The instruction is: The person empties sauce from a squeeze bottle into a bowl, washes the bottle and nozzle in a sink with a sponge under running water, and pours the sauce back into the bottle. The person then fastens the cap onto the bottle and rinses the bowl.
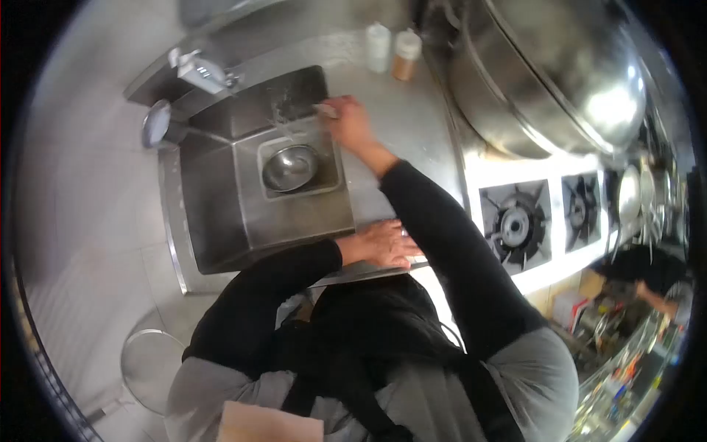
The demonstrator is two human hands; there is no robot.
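Note:
My right hand reaches over the right rim of the steel sink, fingers closed. A small pale thing shows at its fingertips; its kind cannot be made out. Water splashes in the basin just left of that hand. Below, a round metal bowl sits tilted in the recessed bottom of the sink. My left hand lies flat on the steel counter near its front edge, fingers stretched out and apparently holding nothing.
A white tap is behind the sink. Two squeeze bottles, one white and one brown, stand at the back. On the right are a large steel vessel and gas burners. Another person's arm shows far right.

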